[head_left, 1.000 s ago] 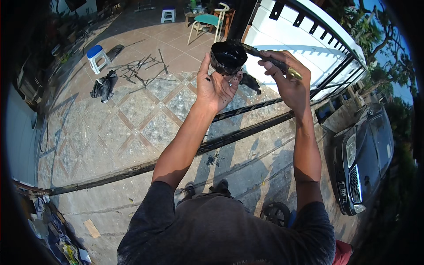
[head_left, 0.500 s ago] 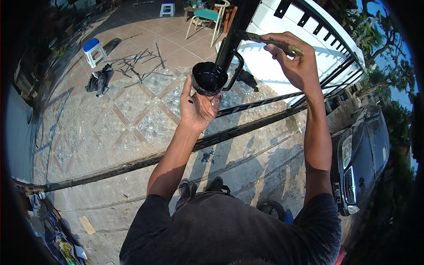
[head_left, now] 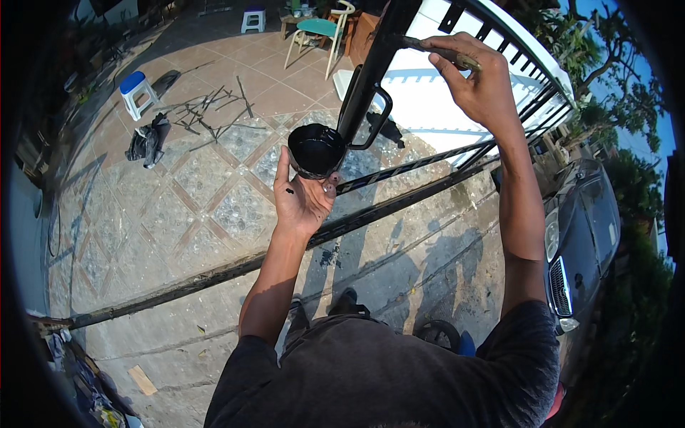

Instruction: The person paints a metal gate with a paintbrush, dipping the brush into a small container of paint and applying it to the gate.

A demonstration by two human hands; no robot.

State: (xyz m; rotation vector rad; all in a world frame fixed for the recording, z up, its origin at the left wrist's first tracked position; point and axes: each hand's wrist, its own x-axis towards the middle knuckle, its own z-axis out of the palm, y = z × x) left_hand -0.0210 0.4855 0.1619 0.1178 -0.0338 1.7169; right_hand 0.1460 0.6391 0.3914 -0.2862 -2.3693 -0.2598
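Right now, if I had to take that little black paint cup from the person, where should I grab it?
Probably the cup is best taken by its outer wall, from the side, low down. Its mouth is open and faces up with black paint inside, so fingers over the rim would get wet. The left hand cradles it from underneath; the right hand holds the brush.
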